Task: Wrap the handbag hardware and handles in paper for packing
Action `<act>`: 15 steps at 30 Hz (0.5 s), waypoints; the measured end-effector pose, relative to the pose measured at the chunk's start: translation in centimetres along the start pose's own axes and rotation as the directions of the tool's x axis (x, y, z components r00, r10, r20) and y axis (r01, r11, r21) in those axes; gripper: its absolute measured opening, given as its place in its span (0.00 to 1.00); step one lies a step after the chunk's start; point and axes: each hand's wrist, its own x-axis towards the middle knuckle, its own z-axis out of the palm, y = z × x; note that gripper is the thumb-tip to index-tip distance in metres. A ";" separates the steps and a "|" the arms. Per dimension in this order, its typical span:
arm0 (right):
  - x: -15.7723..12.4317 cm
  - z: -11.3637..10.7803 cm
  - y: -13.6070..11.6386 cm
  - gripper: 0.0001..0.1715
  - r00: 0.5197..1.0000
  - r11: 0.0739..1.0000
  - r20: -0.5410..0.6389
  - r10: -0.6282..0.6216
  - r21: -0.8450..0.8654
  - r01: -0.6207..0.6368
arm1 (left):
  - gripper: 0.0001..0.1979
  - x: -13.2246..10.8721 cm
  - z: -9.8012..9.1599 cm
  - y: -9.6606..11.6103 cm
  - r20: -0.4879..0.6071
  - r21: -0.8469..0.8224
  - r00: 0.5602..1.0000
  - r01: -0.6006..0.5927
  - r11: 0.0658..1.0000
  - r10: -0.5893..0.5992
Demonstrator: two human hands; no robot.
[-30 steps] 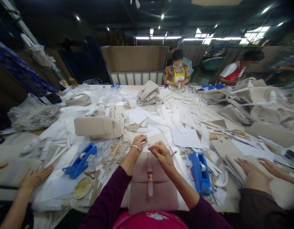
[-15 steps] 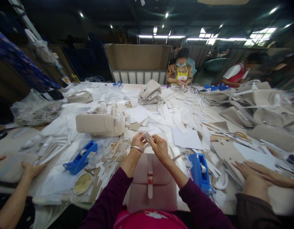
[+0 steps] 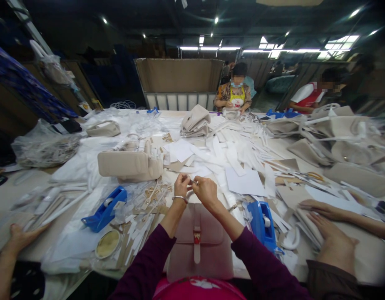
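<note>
A pinkish-beige handbag stands upright against my pink apron, its flap closed by a strap with a small buckle. Just beyond its top edge, my left hand and my right hand meet with fingertips pinched together. Between them is a small grey-beige tab, now mostly hidden by my fingers. My right thumb and forefinger grip it; what the left fingertips hold, I cannot make out. A bracelet circles my left wrist.
Blue tape dispensers flank me, with a round tape roll at left. Beige bags, paper strips and white wrapping cover the table. Co-workers' hands reach in at left and right; another person sits opposite.
My fingers have closed in over the tab, which showed its flat face before. The co-worker's hand at left has shifted left; the hands at right have moved apart.
</note>
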 end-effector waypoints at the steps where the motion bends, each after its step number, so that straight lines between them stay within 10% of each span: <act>1: 0.2 -0.2 -0.1 0.11 1.000 1.000 0.020 -0.004 -0.007 0.005 | 0.07 0.1 -0.1 -0.1 0.000 0.051 0.999 -0.043 0.998 0.043; 7: 0.3 0.1 -1.0 0.12 0.999 0.996 0.042 0.012 -0.087 -0.008 | 0.05 -0.2 -0.6 0.1 0.084 0.453 0.848 -0.500 0.738 0.523; 15: -0.1 1.2 -1.1 0.09 0.998 0.993 0.041 -0.056 -0.101 0.060 | 0.06 -1.3 -1.2 0.3 0.133 0.443 0.825 -0.545 0.712 0.549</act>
